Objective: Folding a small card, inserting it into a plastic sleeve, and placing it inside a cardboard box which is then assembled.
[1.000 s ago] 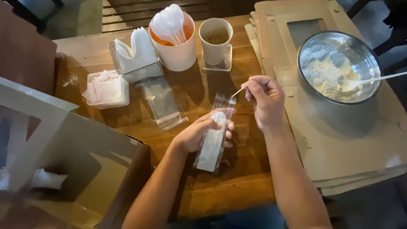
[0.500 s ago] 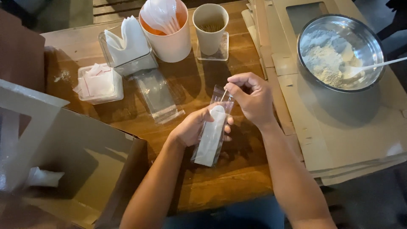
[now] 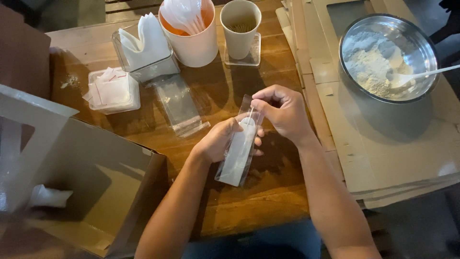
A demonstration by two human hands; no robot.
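My left hand (image 3: 221, 140) holds a narrow clear plastic sleeve (image 3: 237, 152) with a white plastic spoon inside, above the wooden table (image 3: 258, 201). At the sleeve's open top, my right hand (image 3: 282, 111) pinches a thin toothpick (image 3: 249, 114) whose lower end sits in the mouth of the sleeve. Both hands meet at the middle of the table.
Behind the hands lie a stack of empty clear sleeves (image 3: 181, 106), a small tray of white sachets (image 3: 113, 90), a napkin holder (image 3: 145, 48), a cup of white spoons (image 3: 189, 29) and a cup of toothpicks (image 3: 240, 26). A metal bowl of pale powder (image 3: 386, 56) rests on flattened cardboard boxes (image 3: 383, 153). An open cardboard box (image 3: 81, 187) stands at left.
My right hand has come down from holding the toothpick out to the side and now pushes it into the sleeve's open top. The left hand keeps holding the sleeve.
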